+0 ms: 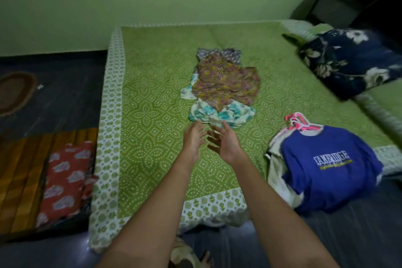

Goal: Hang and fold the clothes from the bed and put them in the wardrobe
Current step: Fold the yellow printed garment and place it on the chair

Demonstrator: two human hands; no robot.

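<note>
A heap of loose clothes lies in the middle of the green bed: a brown patterned garment on top, a white and teal floral one at its near edge. My left hand and my right hand reach side by side over the bedspread, fingers straight, holding nothing. Their fingertips are just short of the teal floral garment. A blue T-shirt on a pink hanger lies on the bed's right corner, over other hung clothes.
A dark floral pillow sits at the bed's right end. A folded red patterned cloth lies on an orange mat to the left of the bed. Dark furniture stands at the back right. A brown rug lies on the floor.
</note>
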